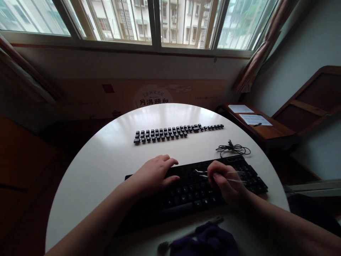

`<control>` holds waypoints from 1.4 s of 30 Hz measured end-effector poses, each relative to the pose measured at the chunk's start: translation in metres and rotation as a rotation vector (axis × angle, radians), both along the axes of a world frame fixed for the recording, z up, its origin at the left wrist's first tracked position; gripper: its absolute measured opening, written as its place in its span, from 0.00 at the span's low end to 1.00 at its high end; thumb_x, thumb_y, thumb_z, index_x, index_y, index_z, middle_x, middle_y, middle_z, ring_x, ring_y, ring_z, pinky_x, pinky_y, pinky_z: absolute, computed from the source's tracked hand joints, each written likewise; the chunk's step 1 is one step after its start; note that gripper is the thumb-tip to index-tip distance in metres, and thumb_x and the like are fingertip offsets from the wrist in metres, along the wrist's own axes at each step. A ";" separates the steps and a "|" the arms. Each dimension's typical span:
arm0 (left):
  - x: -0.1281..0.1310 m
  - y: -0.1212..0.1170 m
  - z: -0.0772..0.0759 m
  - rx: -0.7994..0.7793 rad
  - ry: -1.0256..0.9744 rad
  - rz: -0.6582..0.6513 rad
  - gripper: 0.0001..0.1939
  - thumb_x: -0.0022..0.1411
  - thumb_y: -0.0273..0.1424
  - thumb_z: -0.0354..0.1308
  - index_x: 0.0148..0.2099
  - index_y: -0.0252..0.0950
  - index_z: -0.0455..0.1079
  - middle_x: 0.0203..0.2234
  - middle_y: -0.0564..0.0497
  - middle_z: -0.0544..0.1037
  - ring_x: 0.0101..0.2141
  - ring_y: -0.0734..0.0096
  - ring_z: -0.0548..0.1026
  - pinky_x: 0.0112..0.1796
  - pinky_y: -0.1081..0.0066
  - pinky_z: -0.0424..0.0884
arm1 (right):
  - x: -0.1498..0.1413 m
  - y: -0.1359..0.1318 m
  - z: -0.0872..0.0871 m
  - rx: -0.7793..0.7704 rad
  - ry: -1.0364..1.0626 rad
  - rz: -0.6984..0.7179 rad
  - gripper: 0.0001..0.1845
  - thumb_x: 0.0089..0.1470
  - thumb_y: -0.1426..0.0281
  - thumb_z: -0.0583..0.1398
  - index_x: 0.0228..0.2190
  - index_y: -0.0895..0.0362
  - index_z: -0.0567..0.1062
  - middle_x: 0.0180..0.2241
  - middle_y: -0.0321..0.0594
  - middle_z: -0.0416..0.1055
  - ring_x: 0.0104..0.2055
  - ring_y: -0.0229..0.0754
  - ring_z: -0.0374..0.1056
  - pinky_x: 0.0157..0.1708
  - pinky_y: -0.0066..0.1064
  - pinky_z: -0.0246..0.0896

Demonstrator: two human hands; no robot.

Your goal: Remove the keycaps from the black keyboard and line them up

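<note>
A black keyboard (173, 209) lies slightly tilted on the round white table (87, 174). Keycaps are gone from its upper left part, while lower keys and the right-hand block still carry theirs. My left hand (157, 173) rests on the keyboard's upper left, thumb and index finger apart, holding nothing. Closed over the right-centre part, my right hand (226, 179) grips a thin wire keycap puller (201, 173). The puller's bent metal tips point left, just over the upper keys; whether they touch a key I cannot tell. Behind the keyboard, several loose black keycaps (162, 134) stand in rows.
A coiled black cable (234, 148) lies at the keyboard's back right. Near the front edge are a purple cloth (210, 240) and a brush (163, 246). To the right, a wooden chair (279, 133) bears papers (255, 119) and a pen (257, 124).
</note>
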State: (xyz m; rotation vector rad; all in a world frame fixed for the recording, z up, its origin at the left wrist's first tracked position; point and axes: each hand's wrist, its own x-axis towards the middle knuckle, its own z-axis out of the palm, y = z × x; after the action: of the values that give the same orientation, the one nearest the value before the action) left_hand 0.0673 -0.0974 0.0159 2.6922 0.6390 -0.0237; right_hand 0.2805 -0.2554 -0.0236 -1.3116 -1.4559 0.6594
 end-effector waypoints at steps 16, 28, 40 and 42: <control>0.002 -0.033 0.021 -0.133 -0.143 -0.057 0.08 0.72 0.35 0.45 0.41 0.39 0.62 0.37 0.50 0.73 0.35 0.65 0.71 0.35 0.68 0.66 | -0.007 -0.007 0.016 0.454 -0.486 0.132 0.08 0.60 0.76 0.53 0.37 0.53 0.69 0.30 0.39 0.68 0.30 0.41 0.63 0.29 0.32 0.59; 0.002 -0.050 0.037 -0.282 -0.064 -0.196 0.04 0.69 0.34 0.51 0.40 0.41 0.64 0.37 0.54 0.75 0.36 0.67 0.73 0.34 0.71 0.65 | -0.007 -0.006 0.021 0.575 -0.696 0.098 0.10 0.63 0.75 0.55 0.45 0.56 0.73 0.32 0.40 0.73 0.29 0.39 0.69 0.28 0.31 0.65; 0.000 -0.048 0.032 -0.287 -0.146 -0.181 0.09 0.72 0.37 0.48 0.43 0.40 0.67 0.40 0.51 0.76 0.38 0.66 0.74 0.38 0.70 0.68 | -0.017 0.002 0.030 0.572 -0.802 0.102 0.12 0.60 0.74 0.61 0.46 0.57 0.75 0.36 0.43 0.78 0.32 0.40 0.75 0.30 0.29 0.67; 0.001 -0.045 0.028 -0.215 -0.167 -0.116 0.12 0.72 0.40 0.46 0.43 0.40 0.66 0.41 0.49 0.77 0.39 0.63 0.74 0.38 0.68 0.69 | -0.013 0.008 0.039 0.568 -0.803 0.099 0.11 0.60 0.74 0.60 0.45 0.55 0.76 0.35 0.42 0.79 0.32 0.39 0.75 0.29 0.27 0.67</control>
State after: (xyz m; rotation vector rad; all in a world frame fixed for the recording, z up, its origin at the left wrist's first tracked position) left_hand 0.0680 -0.1423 0.0435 2.4872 0.4052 0.0954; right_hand 0.2672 -0.2471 0.0156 -1.0795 -2.1481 -0.2837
